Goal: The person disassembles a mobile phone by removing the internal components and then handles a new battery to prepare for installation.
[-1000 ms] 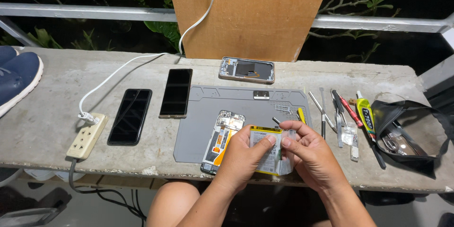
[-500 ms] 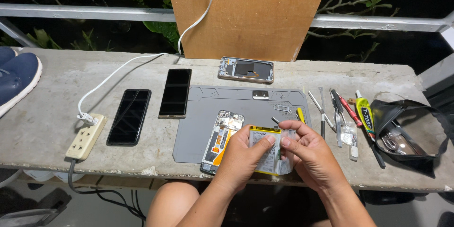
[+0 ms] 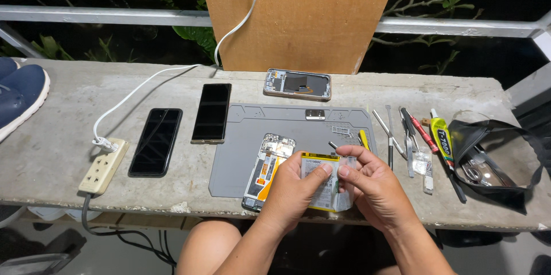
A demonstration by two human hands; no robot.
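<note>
Now both hands, left hand [image 3: 295, 192] and right hand [image 3: 373, 186], pinch the flat yellow-edged phone battery [image 3: 321, 186], fingers closed on its top edge. Likely peeling its film above the opened phone [image 3: 267, 169] on the grey mat [image 3: 241, 149]; next needs a steady, gentle pull.

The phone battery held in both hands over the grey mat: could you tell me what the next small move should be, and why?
Probably lower the battery toward the opened phone on the grey mat. The left hand and right hand pinch it just beside that phone, whose insides lie exposed, so seating it looks closest.
</note>
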